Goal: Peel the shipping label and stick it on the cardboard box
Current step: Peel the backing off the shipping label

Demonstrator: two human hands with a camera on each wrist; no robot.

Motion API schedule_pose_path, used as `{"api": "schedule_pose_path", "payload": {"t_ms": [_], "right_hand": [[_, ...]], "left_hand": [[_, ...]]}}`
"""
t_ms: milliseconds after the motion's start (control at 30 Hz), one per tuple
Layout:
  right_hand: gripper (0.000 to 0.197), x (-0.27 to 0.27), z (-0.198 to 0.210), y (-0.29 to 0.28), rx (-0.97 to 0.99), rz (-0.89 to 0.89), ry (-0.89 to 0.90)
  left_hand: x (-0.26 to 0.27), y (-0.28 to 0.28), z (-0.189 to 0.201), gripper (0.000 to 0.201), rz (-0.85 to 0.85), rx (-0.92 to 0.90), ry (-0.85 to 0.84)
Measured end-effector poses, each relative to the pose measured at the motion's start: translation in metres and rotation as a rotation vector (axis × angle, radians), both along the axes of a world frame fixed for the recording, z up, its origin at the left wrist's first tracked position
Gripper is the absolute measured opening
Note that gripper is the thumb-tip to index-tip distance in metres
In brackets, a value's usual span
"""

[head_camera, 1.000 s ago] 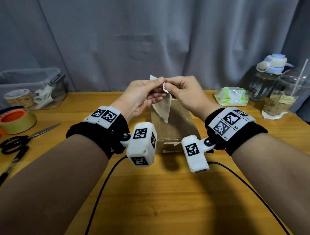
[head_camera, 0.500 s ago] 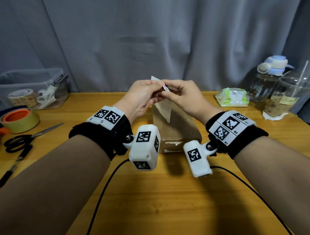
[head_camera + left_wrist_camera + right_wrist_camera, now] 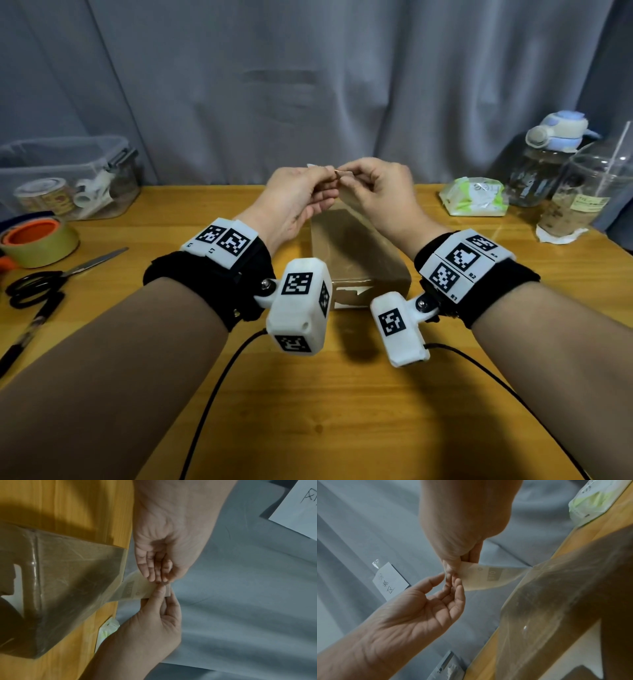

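Observation:
A brown cardboard box [image 3: 359, 253] wrapped in clear tape stands mid-table, also in the left wrist view [image 3: 68, 581] and right wrist view [image 3: 565, 601]. Above its far edge both hands hold the cream shipping label [image 3: 488, 577], printed "010". My right hand [image 3: 453, 569] pinches one corner of the label. My left hand [image 3: 452, 580] pinches at the same corner with its fingertips. In the left wrist view the label [image 3: 137, 588] curves from the left hand [image 3: 156, 578] and right hand [image 3: 159, 595] toward the box. From the head view the left hand [image 3: 327, 174] and right hand [image 3: 346, 174] hide most of it.
A clear bin [image 3: 113, 161] with tape rolls, a yellow tape roll [image 3: 37, 240], scissors [image 3: 51, 277] and a pen [image 3: 27, 329] lie at the left. A tissue pack [image 3: 474, 200], bottle [image 3: 544, 164] and cup with straw [image 3: 579, 202] stand at the right. Grey curtain behind.
The label hung down in front of the box a second ago. It has since swung up and back, so the hands now hide most of it; the fingertips stay together at its corner.

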State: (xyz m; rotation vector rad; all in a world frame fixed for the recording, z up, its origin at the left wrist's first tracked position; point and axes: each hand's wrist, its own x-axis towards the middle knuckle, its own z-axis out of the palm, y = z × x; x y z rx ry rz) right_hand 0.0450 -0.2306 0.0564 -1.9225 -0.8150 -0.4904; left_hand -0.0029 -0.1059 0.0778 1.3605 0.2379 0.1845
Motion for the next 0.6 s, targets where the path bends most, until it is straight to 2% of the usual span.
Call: {"api": "schedule_pose_path", "payload": {"t_ms": [133,333,600], "right_hand": [[0.006,0.0013,-0.0056,-0.0010,0.067,-0.056,0.034],[0.005,0.0014,-0.0111,-0.0008,0.027,-0.042,0.015],[0.008,0.0058,-0.0083,-0.0025,-0.006,-0.074,-0.014]], "left_hand": [[-0.0016,0.0005,-0.0010,0.015,-0.047,-0.025,0.052],[-0.0013,0.0047,-0.0010,0.011,-0.025,0.002,0.135],[0.0020,0.0014,0.0008,0.012,0.020,0.047,0.092]]}}
